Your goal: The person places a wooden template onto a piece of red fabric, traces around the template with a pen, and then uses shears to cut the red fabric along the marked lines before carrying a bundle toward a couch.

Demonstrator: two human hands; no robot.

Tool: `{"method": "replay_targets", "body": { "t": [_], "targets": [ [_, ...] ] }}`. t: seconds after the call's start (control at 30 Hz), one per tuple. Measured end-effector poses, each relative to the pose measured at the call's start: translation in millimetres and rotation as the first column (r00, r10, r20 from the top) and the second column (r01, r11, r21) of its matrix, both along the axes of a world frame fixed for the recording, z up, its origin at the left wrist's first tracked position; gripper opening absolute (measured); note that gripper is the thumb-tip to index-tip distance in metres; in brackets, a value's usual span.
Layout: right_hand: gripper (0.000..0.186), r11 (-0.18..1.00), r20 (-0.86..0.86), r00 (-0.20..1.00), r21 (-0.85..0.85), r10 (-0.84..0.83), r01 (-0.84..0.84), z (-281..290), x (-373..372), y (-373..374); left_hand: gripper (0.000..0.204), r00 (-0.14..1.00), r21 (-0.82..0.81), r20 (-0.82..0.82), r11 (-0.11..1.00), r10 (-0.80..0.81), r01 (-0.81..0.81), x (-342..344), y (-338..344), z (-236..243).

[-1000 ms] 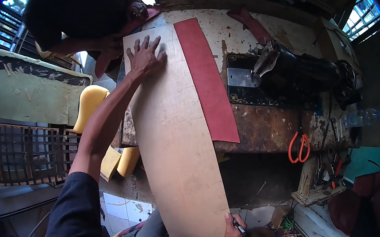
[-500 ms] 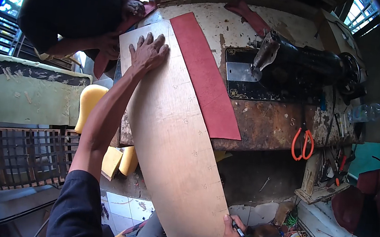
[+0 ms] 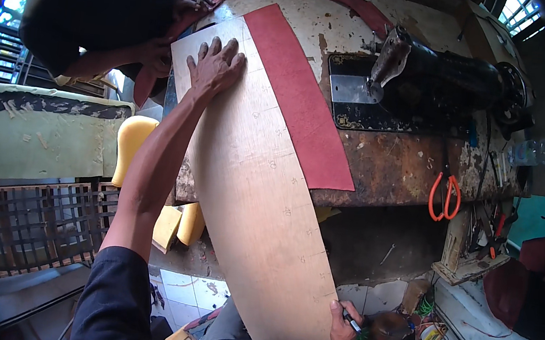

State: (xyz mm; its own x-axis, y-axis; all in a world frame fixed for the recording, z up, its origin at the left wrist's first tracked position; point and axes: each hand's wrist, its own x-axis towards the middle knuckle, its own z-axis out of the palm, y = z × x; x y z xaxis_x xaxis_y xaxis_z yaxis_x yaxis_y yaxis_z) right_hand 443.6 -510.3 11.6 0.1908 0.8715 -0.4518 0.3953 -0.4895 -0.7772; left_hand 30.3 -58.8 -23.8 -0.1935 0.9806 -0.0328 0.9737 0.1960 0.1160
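A long, pale wooden board (image 3: 260, 216) with a curved edge and pencil marks along its right side slants from the worktable toward my lap. My left hand (image 3: 217, 68) lies flat on its far end, fingers spread. At the near right corner, my right hand (image 3: 341, 322) is closed around a dark marker pen (image 3: 351, 320), its thumb against the board's edge. Partly covered by the board, a strip of red leather-like material (image 3: 304, 100) runs along the right side on the table.
A black sewing machine (image 3: 444, 79) stands right on the worn table (image 3: 394, 167). Orange-handled scissors (image 3: 445, 198) hang at its front edge; a plastic bottle (image 3: 534, 153) lies beyond. Yellow foam pieces (image 3: 132, 147) sit left. Another person's hand (image 3: 156, 56) holds red material at far left.
The whole view has shifted slightly, with the table appearing higher. Both hands keep their places on the board, and the marker pen stays in my right hand.
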Motion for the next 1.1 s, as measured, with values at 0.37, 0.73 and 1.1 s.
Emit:
{"method": "replay_targets", "body": {
  "t": [0.37, 0.73, 1.1],
  "targets": [
    [0.022, 0.999, -0.08, 0.996, 0.023, -0.046, 0.048, -1, -3, -15, 0.062, 0.997, -0.05, -0.07, 0.999, -0.02, 0.016, 4, 2, 8],
    [0.02, 0.997, -0.109, 0.992, 0.044, -0.056, 0.061, -13, -10, -23, 0.062, 0.997, -0.046, -0.072, 0.999, -0.018, 0.014, -3, 6, 4],
    [0.027, 0.999, -0.125, 0.991, -0.01, -0.052, 0.051, -32, -4, -7, 0.064, 0.998, -0.023, -0.056, 0.999, -0.025, 0.024, -2, 5, 5]
  ]
}}
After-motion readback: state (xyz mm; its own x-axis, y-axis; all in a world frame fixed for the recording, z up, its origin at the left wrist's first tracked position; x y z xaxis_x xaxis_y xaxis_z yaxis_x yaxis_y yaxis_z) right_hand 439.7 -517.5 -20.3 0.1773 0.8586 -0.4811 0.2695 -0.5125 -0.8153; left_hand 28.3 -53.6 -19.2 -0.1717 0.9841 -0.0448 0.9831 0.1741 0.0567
